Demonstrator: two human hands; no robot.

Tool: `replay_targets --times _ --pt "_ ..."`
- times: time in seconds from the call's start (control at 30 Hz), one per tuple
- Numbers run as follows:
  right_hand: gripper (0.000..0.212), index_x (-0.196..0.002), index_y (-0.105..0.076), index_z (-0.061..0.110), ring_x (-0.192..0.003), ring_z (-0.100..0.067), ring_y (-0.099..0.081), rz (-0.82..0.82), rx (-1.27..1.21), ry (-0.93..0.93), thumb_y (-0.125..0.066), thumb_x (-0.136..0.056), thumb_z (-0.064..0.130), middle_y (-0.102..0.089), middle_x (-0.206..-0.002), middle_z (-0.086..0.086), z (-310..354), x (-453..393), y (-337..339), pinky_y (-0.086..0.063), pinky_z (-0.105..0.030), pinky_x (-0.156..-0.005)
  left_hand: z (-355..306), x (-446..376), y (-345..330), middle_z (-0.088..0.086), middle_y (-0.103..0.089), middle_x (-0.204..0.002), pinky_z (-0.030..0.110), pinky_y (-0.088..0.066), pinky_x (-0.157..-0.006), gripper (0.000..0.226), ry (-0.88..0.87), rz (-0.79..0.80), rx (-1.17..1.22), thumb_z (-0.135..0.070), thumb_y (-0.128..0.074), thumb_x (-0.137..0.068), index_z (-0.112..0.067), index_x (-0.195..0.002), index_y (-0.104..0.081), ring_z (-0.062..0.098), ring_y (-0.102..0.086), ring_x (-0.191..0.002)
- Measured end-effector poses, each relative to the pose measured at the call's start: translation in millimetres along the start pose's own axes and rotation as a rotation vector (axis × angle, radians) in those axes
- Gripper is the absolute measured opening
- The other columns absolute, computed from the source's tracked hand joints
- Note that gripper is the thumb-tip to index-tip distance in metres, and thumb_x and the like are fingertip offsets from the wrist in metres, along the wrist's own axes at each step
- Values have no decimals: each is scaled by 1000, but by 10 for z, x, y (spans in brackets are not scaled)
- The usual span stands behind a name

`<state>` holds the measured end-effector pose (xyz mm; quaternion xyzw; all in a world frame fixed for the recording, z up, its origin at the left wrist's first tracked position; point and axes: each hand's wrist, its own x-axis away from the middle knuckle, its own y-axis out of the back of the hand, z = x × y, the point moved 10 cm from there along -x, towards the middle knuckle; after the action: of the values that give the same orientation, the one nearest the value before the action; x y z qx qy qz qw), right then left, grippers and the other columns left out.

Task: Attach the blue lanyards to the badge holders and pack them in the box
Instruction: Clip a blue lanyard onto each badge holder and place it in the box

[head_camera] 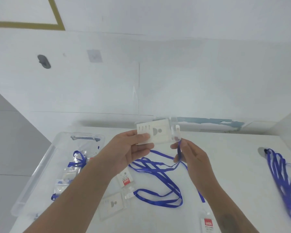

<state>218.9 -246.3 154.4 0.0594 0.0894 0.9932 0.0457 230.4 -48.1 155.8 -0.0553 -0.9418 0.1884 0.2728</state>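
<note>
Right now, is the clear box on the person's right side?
No, the clear box lies at the left of the table, beside the left forearm, with finished badges already inside it.

Left forearm covers part of the clear plastic storage box [60, 149], so the bagged holders and blue ribbon inside it show only in bits, too blurred to count. Loose bundle of blue lanyards [282, 174] at far right is smeared and cut off by the frame edge. Small red-labelled badge-holder packet [207, 223] runs off the bottom edge; its label text is too small to read beyond the brand. Right hand [190, 154] hides where the blue lanyard strap [179, 148] meets the clip.
</note>
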Motion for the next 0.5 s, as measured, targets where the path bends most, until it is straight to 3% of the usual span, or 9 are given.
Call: replay_targets --times 0.07,0.2,0.27,0.37,0.5 --pt "32 -103 -69 24 -61 -10 -55 27 30 -14 -38 -105 24 -72 -89 7 -71 99 -152 -51 -27 -70 -10 6 -75 12 -76 -99 26 -61 -68 20 -10 -1 24 -8 -68 -87 -5 -107 -70 21 -75 -84" --pt "31 -101 -67 29 -69 4 -56 183 329 13 -37 -103 36 -65 -81 16 -32 289 -497 -44 -11 -68 -67 4 -128 8 -77 -100 30 -61 -79 20 -123 -80 -117 -12 -69 -89 -7 -109 -70 22 -75 -90" --pt "32 -99 -64 29 -78 0 -58 268 565 69 -35 -102 42 -63 -81 14 76 346 -586 -45 -15 -71 -119 1 -94 3 -78 -93 31 -60 -79 15 -197 -173 -275 -13 -71 -89 -11 -104 -73 20 -76 -86" --pt "35 -84 -56 20 -74 -11 -55 304 840 207 -37 -101 45 -58 -77 4 379 371 -541 -47 -29 -73 -141 20 -44 3 -78 -83 29 -61 -76 3 -256 -258 -451 -13 -72 -87 -12 -90 -75 17 -76 -77" --pt "27 -81 -65 21 -69 -10 -57 334 904 222 -53 -93 41 -64 -73 5 714 212 -310 -48 -29 -69 -31 38 26 6 -78 -81 31 -62 -77 3 -228 -249 -572 -14 -71 -88 -12 -87 -74 15 -75 -74"
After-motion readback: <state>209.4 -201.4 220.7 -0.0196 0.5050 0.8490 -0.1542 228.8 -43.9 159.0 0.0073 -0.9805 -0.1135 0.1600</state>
